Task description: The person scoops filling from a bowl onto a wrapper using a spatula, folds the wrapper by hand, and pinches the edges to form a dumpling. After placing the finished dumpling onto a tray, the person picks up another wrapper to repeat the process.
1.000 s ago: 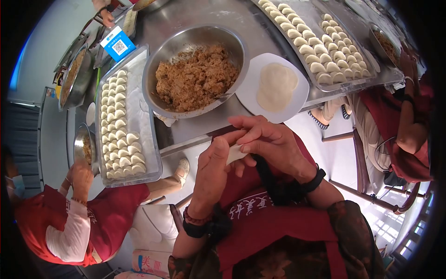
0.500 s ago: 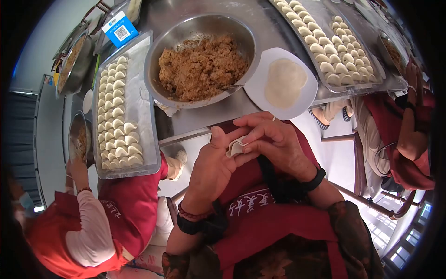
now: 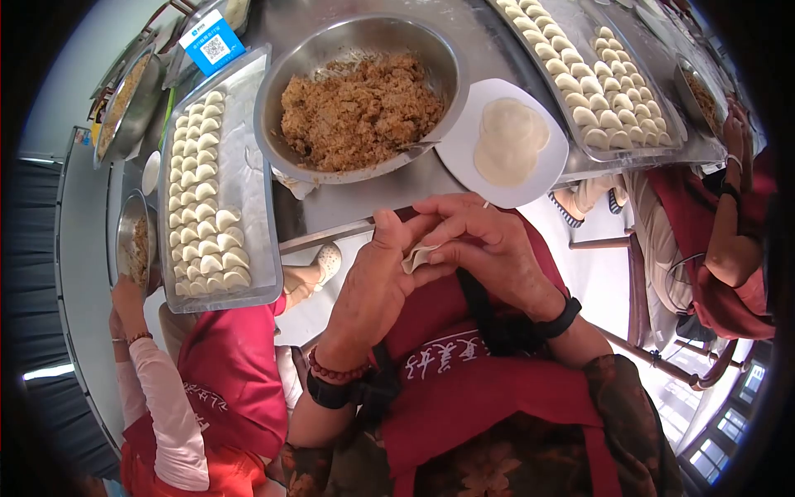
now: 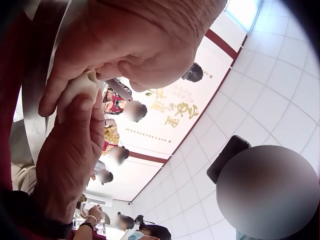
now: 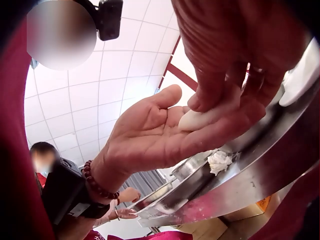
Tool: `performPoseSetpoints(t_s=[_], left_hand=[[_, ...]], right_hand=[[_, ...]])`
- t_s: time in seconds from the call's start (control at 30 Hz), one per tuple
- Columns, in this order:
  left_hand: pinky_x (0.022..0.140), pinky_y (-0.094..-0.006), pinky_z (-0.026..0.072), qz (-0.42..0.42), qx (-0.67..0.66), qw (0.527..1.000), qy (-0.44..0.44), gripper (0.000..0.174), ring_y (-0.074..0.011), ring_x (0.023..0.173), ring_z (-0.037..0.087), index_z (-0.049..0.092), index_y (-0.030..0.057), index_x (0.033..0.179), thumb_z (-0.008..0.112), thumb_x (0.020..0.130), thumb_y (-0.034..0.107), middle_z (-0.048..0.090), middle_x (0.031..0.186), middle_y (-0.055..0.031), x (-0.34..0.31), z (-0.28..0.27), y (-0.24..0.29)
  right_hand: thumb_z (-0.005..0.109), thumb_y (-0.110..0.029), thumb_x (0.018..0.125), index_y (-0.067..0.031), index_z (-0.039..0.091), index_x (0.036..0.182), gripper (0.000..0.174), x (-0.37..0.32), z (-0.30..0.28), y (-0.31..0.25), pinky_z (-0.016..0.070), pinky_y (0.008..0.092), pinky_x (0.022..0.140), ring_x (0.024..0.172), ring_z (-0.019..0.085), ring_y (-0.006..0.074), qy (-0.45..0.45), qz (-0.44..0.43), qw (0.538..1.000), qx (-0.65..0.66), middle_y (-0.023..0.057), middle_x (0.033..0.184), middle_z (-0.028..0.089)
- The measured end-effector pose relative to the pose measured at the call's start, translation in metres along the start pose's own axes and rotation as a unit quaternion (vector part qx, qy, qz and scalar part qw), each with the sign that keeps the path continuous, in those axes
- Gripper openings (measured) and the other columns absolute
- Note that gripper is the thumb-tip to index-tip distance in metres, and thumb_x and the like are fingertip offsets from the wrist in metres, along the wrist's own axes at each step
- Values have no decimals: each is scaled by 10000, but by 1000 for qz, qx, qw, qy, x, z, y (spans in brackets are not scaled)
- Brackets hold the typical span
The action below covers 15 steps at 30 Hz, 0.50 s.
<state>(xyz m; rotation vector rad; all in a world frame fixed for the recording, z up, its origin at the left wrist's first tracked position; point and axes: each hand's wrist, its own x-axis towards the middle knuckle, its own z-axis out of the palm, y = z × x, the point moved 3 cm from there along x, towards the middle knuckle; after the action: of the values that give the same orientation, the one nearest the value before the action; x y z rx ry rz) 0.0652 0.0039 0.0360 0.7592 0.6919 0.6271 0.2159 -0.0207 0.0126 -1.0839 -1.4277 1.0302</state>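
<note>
A half-folded dumpling (image 3: 416, 259) of pale dough sits between my hands, in front of the table edge. My left hand (image 3: 364, 277) is palm up, carrying it on extended fingers with the thumb sticking up and away. In the right wrist view the dumpling (image 5: 210, 116) lies across those fingers. From the other side, my right hand (image 3: 497, 257) pinches its edge between thumb and fingers. The left wrist view shows the right thumb pressed on the dough (image 4: 82, 86). Whatever is inside the fold is hidden.
Ahead stands a steel bowl (image 3: 373, 41) of brown filling (image 3: 360, 116). A white plate (image 3: 464, 166) with round wrappers (image 3: 507, 145) lies beside it. Trays of dumplings flank them, the left tray (image 3: 248, 182) near a blue QR-code sign (image 3: 213, 45). People work on both sides.
The dough between my hands has turned, and its wavy edge is pinched further together under my right fingers. The head view has shifted slightly. The person at left has moved.
</note>
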Motion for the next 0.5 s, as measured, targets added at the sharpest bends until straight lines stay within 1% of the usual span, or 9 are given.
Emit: performPoseSetpoints(t_s=[0.03, 0.13, 0.23, 0.3, 0.33, 0.4, 0.43, 0.5], left_hand=[[1061, -455, 447, 2, 1, 1000, -4, 803, -281, 1239, 540, 371, -93, 1405, 193, 1025, 592, 483, 1404, -212, 0, 0, 0], [1061, -469, 443, -22, -133, 991, -2, 770, -294, 1253, 526, 388, -80, 1396, 199, 1034, 572, 501, 1385, -218, 1, -3, -4], [1078, -486, 417, -24, -248, 967, -57, 721, -310, 1253, 524, 428, -62, 1364, 204, 1045, 544, 530, 1356, -213, 3, -12, -20], [1083, -471, 409, -32, -250, 967, -33, 737, -294, 1237, 532, 442, -67, 1356, 205, 1040, 556, 561, 1318, -190, 4, -11, -24], [1086, -464, 405, -36, -252, 967, -21, 746, -286, 1229, 536, 449, -69, 1351, 205, 1038, 562, 576, 1299, -178, 4, -10, -25], [1081, -460, 406, -30, -260, 965, -25, 743, -281, 1223, 541, 456, -67, 1348, 206, 1039, 561, 580, 1292, -179, 3, -11, -26], [1078, -458, 407, -28, -264, 964, -28, 741, -279, 1220, 543, 459, -66, 1347, 207, 1039, 560, 581, 1289, -179, 4, -12, -26], [1078, -461, 407, -19, -318, 947, -51, 705, -275, 1213, 544, 458, -53, 1340, 214, 1047, 540, 571, 1293, -175, 4, -12, -30]], right_hand=[[713, -15, 822, -53, 706, 955, 138, -1, 0, 1, 496, 330, 923, 1116, 606, 219, 11, 0, 1000, 22, 111, 1208, 667], [708, -22, 844, -50, 705, 931, 91, -2, 1, 2, 500, 329, 924, 1111, 608, 213, 45, -2, 996, 71, 114, 1186, 675], [703, -17, 850, -53, 705, 931, 89, -2, 3, 0, 516, 320, 903, 1094, 618, 211, 77, 14, 993, 90, 108, 1140, 689], [704, -8, 841, -55, 706, 944, 114, -3, 5, 3, 527, 311, 884, 1082, 626, 209, 91, 37, 990, 101, 105, 1094, 703], [705, -6, 836, -57, 706, 950, 125, -3, 6, 3, 532, 310, 875, 1077, 629, 206, 85, 20, 994, 63, 102, 1079, 705], [709, -1, 826, -61, 705, 962, 148, -2, 5, 2, 540, 310, 856, 1068, 634, 201, 75, -12, 997, -14, 95, 1049, 710], [712, -4, 821, -62, 703, 965, 155, -2, 5, 4, 539, 311, 859, 1069, 634, 200, 71, -23, 997, -17, 89, 1039, 712], [719, -10, 812, -64, 700, 972, 170, -1, 5, 7, 537, 313, 866, 1072, 633, 197, 65, -47, 997, -21, 78, 1020, 716]])
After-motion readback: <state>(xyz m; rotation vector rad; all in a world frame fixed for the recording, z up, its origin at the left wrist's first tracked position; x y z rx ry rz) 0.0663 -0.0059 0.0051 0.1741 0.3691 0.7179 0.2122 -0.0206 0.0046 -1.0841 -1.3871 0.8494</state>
